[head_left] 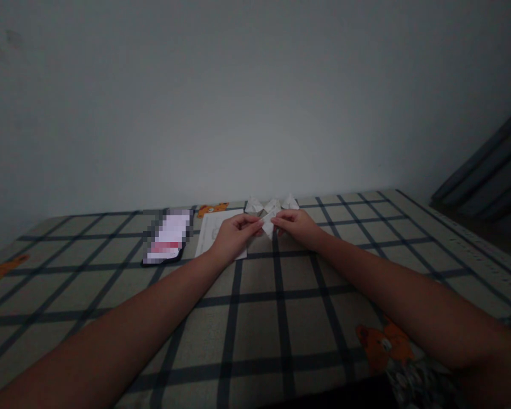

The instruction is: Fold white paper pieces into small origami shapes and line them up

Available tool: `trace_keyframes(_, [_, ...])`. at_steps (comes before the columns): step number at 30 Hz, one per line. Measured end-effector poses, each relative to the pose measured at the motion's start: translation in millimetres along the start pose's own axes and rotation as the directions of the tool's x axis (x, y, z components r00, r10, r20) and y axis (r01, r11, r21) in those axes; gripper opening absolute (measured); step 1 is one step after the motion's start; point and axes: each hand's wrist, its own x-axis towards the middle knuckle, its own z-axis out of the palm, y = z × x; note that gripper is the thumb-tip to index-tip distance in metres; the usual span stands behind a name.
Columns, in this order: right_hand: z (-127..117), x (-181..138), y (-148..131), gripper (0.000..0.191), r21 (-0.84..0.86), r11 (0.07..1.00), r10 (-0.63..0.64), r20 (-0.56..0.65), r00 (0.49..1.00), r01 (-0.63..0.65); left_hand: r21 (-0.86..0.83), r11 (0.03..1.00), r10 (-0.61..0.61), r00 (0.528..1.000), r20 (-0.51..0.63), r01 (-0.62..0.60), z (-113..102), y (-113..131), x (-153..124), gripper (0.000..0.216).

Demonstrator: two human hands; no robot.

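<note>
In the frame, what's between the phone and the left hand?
In the head view, the sheet lies between the phone and the left hand, which covers part of it. Checked cloth shows between phone and sheet.

Your folded paper (268,226) was white; your cloth (255,329) was beige, dark-blue checked, with orange bear prints (385,345).

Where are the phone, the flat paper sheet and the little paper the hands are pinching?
Phone (169,234): head view, on its screen.
Paper sheet (209,230): head view, on its left part.
Held paper (268,226): head view, on its visible middle.
</note>
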Motion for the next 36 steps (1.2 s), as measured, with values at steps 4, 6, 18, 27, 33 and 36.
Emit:
trace_keyframes(4, [0.4, 0.3, -2.4, 0.030, 0.032, 0.999, 0.029, 0.021, 0.999, -0.029, -0.020, 1.000, 0.024, 1.000, -0.019, -0.024, -0.6, -1.0, 0.3, 0.025])
trace_keyframes(6, [0.6, 0.1, -3.9, 0.030, 0.042, 0.999, 0.022, 0.059, 0.998, -0.024, -0.024, 0.999, 0.037, 0.999, -0.025, -0.038, -0.8, -1.0, 0.2, 0.025])
trace_keyframes(18, [0.9, -1.7, -9.6, 0.031, -0.072, 0.997, -0.018, 0.052, 0.998, 0.022, 0.130, 0.991, 0.024, 0.998, 0.057, -0.031, -4.0, -4.1, 0.4, 0.025])
trace_keyframes(27, [1.0, -0.2, -6.2, 0.028, -0.044, 0.999, 0.010, 0.105, 0.994, -0.005, 0.189, 0.977, 0.093, 0.995, 0.045, -0.100, -5.1, -0.7, -0.9, 0.023])
trace_keyframes(33, [2.2, 0.4, -7.4, 0.026, -0.106, 0.994, -0.025, 0.093, 0.995, 0.035, 0.066, 0.998, 0.000, 0.993, 0.122, -0.008, -4.2, -0.9, 0.1, 0.022])
trace_keyframes(36, [1.9, 0.2, -6.7, 0.026, -0.143, 0.987, -0.054, 0.115, 0.992, 0.070, 0.108, 0.994, -0.011, 0.988, 0.157, -0.006, -4.8, -0.1, -0.1, 0.024])
